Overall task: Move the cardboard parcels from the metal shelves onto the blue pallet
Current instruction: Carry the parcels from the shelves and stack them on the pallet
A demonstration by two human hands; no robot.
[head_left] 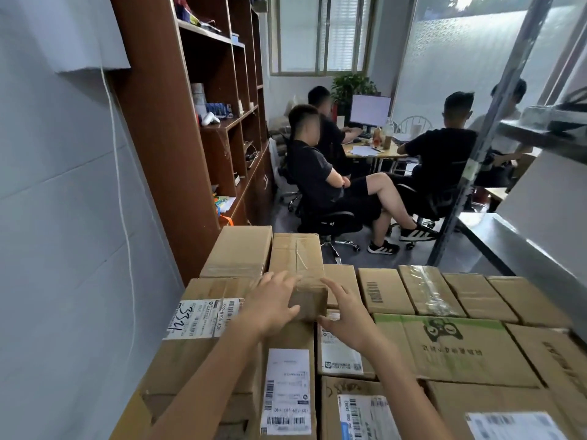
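Hands (pixel 270 308) (pixel 344 322) open on taped pkg (pixel 298 255)

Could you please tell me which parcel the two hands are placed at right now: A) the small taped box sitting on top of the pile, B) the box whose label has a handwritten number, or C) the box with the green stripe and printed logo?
A: the left hand and the right hand sit at either side of the small taped box.

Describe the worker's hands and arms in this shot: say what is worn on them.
The left hand and right hand are bare: no gloves, rings, watch or wristband visible. No sleeve comes into view either.
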